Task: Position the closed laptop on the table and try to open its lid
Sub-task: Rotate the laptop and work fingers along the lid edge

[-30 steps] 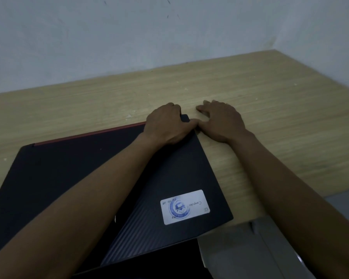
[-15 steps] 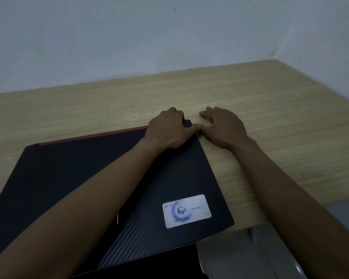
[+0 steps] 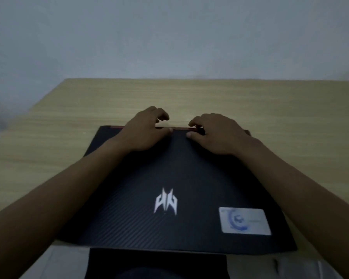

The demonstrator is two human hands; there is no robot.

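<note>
Left hand (image 3: 143, 131) curled over far edge of closed laptop (image 3: 169, 178), flat on table (image 3: 69, 109), thumb on lid; right hand (image 3: 216, 135) likewise, neither clamped. Risk: far red edge looks like the hinge, so prying there likely fails. White emblem (image 3: 166, 201) centre; sticker (image 3: 244, 220) writing blurred, unreadable.

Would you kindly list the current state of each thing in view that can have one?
laptop: closed, flat on the table, far edge with the red strip away from the person.
left hand: resting on the lid at the far edge, fingers curled over it.
right hand: resting on the lid at the far edge, fingers curled over it.
sticker: stuck flat on the lid's near right corner.
table: bearing the laptop.
</note>
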